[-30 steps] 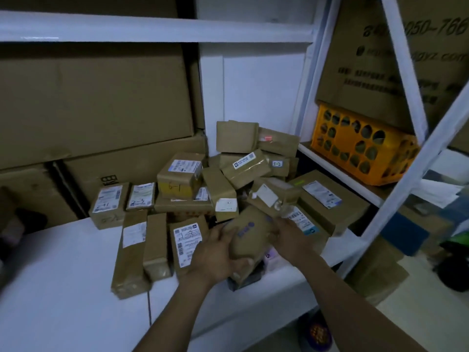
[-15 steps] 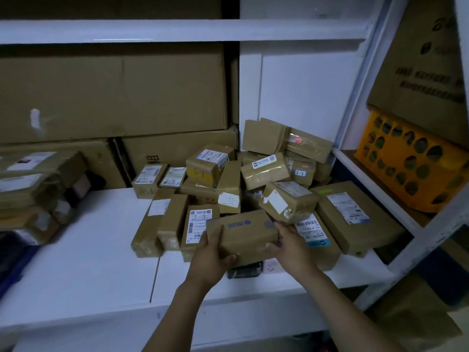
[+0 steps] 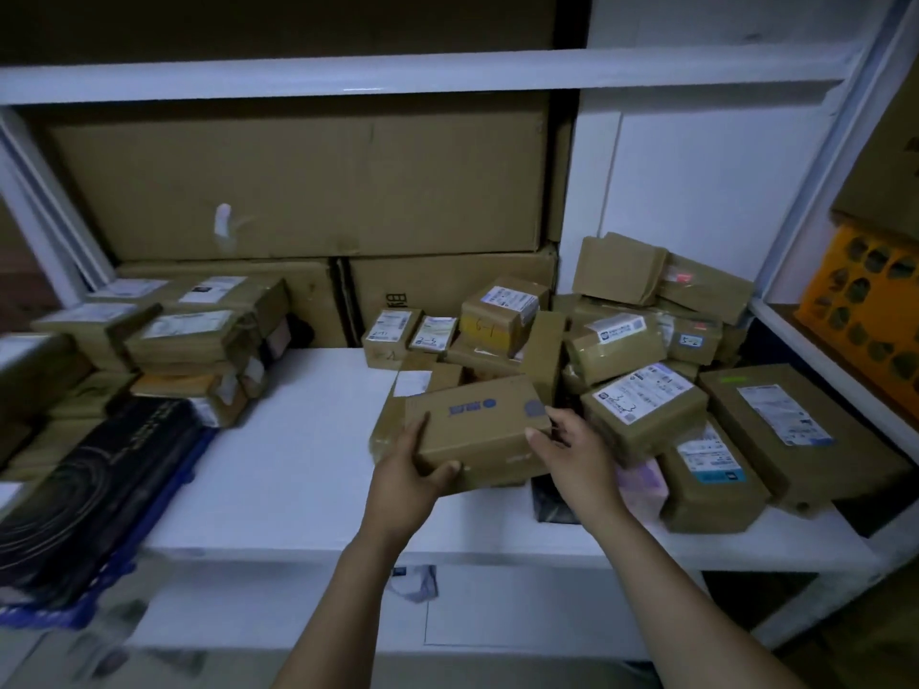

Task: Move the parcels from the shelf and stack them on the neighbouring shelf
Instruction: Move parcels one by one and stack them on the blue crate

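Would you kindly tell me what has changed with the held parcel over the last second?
The parcel has turned from steeply tilted to nearly level and shifted slightly left across the pile. The left hand and right hand still grip its ends. The pile looks undisturbed; nothing was released.

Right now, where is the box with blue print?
The box is centre frame in the head view, gripped between the left hand and right hand over the white shelf, at the left edge of the parcel pile.
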